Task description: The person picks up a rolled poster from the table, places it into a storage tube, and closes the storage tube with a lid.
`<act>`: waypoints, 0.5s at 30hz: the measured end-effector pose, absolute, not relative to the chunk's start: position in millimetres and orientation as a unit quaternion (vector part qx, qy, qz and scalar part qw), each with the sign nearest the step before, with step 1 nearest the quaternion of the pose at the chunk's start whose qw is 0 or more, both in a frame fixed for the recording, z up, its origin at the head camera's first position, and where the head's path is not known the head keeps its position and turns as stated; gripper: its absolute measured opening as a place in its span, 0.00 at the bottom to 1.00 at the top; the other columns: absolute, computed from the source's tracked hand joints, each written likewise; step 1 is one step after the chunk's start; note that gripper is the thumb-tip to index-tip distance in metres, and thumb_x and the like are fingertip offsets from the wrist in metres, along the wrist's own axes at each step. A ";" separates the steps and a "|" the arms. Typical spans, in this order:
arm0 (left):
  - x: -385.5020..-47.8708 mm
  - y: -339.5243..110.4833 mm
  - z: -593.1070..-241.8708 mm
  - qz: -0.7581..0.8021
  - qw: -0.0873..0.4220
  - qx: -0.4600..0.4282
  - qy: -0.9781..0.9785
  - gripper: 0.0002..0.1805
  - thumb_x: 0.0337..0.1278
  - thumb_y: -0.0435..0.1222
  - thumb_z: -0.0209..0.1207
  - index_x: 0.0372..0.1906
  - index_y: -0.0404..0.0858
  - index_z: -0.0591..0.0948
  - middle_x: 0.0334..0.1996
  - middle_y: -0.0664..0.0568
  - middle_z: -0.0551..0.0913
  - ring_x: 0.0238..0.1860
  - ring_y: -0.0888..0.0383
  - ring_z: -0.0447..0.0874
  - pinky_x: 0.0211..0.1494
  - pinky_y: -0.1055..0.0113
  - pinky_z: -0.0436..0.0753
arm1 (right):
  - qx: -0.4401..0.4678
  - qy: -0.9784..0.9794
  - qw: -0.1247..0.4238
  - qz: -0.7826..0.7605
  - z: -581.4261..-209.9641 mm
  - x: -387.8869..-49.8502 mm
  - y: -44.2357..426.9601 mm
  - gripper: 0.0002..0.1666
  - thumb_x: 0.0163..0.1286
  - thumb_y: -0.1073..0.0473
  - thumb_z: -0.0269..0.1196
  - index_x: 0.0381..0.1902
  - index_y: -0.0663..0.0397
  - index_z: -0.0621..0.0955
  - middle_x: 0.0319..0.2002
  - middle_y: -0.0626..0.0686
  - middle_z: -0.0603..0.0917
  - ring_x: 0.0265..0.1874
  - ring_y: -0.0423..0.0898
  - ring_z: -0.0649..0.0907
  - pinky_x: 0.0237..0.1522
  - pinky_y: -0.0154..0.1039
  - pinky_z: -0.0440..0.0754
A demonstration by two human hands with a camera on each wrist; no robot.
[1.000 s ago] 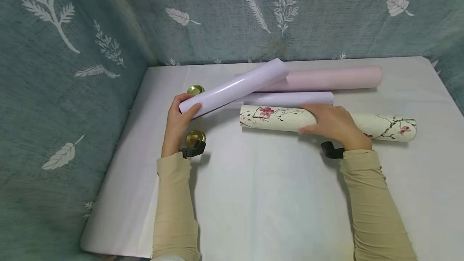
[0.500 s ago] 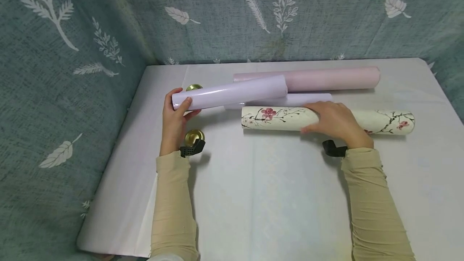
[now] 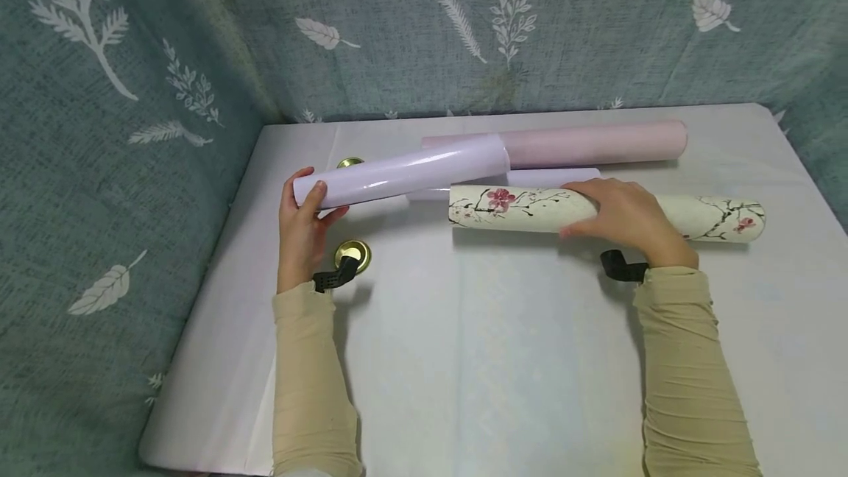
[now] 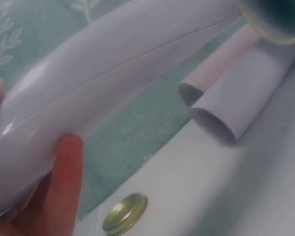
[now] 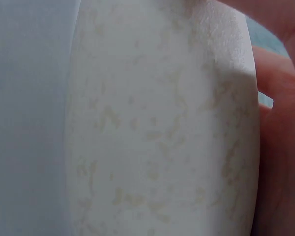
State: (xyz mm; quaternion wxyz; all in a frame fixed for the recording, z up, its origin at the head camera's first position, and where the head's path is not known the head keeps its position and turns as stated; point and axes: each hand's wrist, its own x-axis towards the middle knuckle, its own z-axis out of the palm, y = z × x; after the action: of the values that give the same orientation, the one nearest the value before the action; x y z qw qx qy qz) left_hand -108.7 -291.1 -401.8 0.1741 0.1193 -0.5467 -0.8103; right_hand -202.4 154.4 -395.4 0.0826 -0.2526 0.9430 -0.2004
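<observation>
A glossy lavender roll [image 3: 400, 170] slants above the desk [image 3: 503, 359] at eleven o'clock from the head view's center, its nine-o'clock end clamped in the grip of a person's left hand [image 3: 298, 234], thumb on top. At three o'clock, the right hand [image 3: 626, 219] clasps a cream flower-print roll [image 3: 517, 210] around its middle. Toward two o'clock lie a second lavender roll [image 3: 550, 177] and, behind it, a pink roll [image 3: 596, 144], both partly hidden. One gold-colored disc [image 3: 350, 163] shows at ten o'clock, another disc [image 3: 354, 249] at eight. A green leaf-print cloth [image 3: 411, 65] hangs at twelve.
</observation>
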 end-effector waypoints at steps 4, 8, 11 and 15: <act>-104.5 -298.6 -401.7 -0.813 0.182 0.128 -0.539 0.30 0.50 0.37 0.62 0.59 0.44 0.65 0.53 0.44 0.64 0.47 0.46 0.73 0.40 0.56 0.79 | -0.243 0.944 0.082 -0.209 -392.5 -201.7 158.9 0.51 0.37 0.27 0.65 0.60 0.38 0.69 0.56 0.55 0.72 0.53 0.58 0.70 0.48 0.58 0.64; -100.2 -307.7 -402.2 -0.816 0.192 0.131 -0.530 0.31 0.50 0.36 0.62 0.60 0.44 0.65 0.53 0.43 0.64 0.47 0.47 0.73 0.39 0.56 0.79 | -0.235 0.944 0.079 -0.219 -391.2 -201.7 164.5 0.50 0.38 0.28 0.66 0.60 0.38 0.68 0.58 0.55 0.70 0.56 0.58 0.67 0.51 0.58 0.60; -96.4 -313.9 -402.4 -0.817 0.200 0.137 -0.523 0.31 0.50 0.36 0.62 0.60 0.44 0.65 0.53 0.43 0.65 0.47 0.48 0.72 0.38 0.57 0.80 | -0.233 0.944 0.076 -0.223 -391.2 -202.5 167.5 0.50 0.38 0.29 0.66 0.61 0.39 0.69 0.58 0.55 0.70 0.57 0.58 0.66 0.53 0.57 0.58; -92.4 -320.8 -403.2 -0.817 0.212 0.143 -0.516 0.29 0.50 0.35 0.61 0.59 0.45 0.67 0.52 0.44 0.65 0.46 0.49 0.72 0.37 0.59 0.80 | -0.231 0.945 0.068 -0.223 -391.5 -203.8 170.1 0.50 0.38 0.29 0.66 0.60 0.40 0.69 0.58 0.55 0.71 0.57 0.57 0.67 0.53 0.57 0.59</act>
State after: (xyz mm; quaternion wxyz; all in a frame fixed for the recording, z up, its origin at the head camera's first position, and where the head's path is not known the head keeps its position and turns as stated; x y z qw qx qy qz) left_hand -92.4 -320.8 -403.2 0.2120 0.1432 -0.5161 -0.8174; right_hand -203.8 170.1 -391.5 0.0682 -0.2305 0.9446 -0.2233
